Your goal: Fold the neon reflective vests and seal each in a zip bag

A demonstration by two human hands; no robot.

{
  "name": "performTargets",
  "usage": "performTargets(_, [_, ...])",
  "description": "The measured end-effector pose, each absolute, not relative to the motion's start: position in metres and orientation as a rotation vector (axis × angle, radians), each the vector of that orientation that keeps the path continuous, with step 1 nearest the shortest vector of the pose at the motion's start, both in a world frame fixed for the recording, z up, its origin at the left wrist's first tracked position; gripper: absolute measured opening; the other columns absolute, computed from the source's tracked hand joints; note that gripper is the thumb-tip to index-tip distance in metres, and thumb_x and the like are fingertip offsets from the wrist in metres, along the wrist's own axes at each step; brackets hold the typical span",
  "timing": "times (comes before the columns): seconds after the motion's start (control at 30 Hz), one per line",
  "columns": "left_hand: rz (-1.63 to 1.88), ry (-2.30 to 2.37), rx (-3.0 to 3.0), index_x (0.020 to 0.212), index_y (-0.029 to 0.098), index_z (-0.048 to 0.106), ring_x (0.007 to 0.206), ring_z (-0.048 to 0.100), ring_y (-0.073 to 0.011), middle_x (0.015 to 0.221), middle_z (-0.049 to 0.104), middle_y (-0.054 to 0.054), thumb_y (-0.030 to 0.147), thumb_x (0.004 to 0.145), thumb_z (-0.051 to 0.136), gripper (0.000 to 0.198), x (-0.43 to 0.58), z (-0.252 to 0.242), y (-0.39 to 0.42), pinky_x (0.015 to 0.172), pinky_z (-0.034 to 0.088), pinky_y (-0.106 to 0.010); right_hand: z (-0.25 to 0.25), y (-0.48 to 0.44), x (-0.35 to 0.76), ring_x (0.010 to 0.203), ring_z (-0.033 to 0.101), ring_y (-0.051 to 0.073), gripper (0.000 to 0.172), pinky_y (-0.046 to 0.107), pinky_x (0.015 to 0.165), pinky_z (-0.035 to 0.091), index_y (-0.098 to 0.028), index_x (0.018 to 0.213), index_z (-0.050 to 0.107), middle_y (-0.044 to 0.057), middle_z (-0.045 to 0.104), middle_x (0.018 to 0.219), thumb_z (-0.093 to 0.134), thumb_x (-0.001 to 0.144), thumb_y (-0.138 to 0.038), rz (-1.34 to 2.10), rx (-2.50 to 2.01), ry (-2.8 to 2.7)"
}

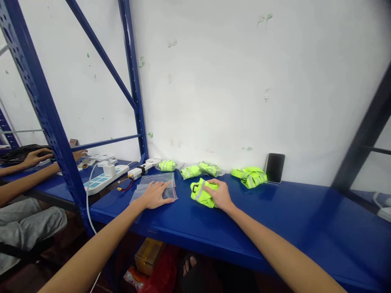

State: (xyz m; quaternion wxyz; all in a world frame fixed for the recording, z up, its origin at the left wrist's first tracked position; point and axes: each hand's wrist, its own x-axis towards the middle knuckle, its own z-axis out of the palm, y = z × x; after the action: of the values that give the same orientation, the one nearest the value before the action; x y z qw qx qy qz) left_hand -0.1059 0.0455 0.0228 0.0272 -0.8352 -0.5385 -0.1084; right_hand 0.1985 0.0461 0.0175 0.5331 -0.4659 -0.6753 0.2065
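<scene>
While the left hand (155, 195) lies flat and open on a clear zip-lock bag (163, 180) at lower centre, the right hand (220, 196) closes on a folded hi-vis vest (199, 196) just beside it, soft and light, seemingly easiest to take by its folded edge.

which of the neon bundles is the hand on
The folded neon yellow hi-vis vest under the right hand, lying forward of the row; the other bundles sit further back, untouched.
</scene>
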Motion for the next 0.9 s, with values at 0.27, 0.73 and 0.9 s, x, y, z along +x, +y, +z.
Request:
performTargets(0.27, [-0.652, -1.275, -2.746, 0.108, 0.025, 0.065, 0.104, 0.056, -0.0262, 0.109, 0.062, -0.008, 0.063, 0.074, 0.059, 0.052, -0.087, 0.043, 0.025, 0.094, 0.041, -0.038, 0.013, 0.053, 0.198, 0.08, 0.063, 0.024, 0.032, 0.032, 0.074, 0.044, -0.015, 0.08, 0.071, 0.006, 0.071, 0.083, 0.067, 0.067, -0.045, 0.553, -1.119, -1.574])
performTargets(0.73, [-0.431, -1.503, -2.732, 0.148, 0.03, 0.016, 0.14, 0.019, -0.0361, 0.151, 0.027, -0.014, 0.076, 0.063, 0.059, 0.106, -0.081, 0.034, 0.037, 0.111, 0.007, -0.057, 0.012, 0.047, 0.192, 0.065, 0.06, 0.02, 0.031, 0.028, 0.059, 0.044, -0.015, 0.075, 0.069, 0.003, 0.067, 0.07, 0.069, 0.064, -0.044, 0.819, -1.028, -1.492])
performTargets(0.9, [-0.564, -1.352, -2.729, 0.149, 0.027, 0.012, 0.139, 0.022, -0.0349, 0.151, 0.027, -0.014, 0.075, 0.06, 0.062, 0.113, -0.057, 0.046, 0.018, 0.113, 0.008, -0.054, 0.015, 0.04, 0.182, 0.058, 0.059, 0.018, 0.03, 0.026, 0.054, 0.043, -0.015, 0.074, 0.067, 0.001, 0.065, 0.064, 0.073, 0.062, -0.042, 1.08, -0.909, -1.406])
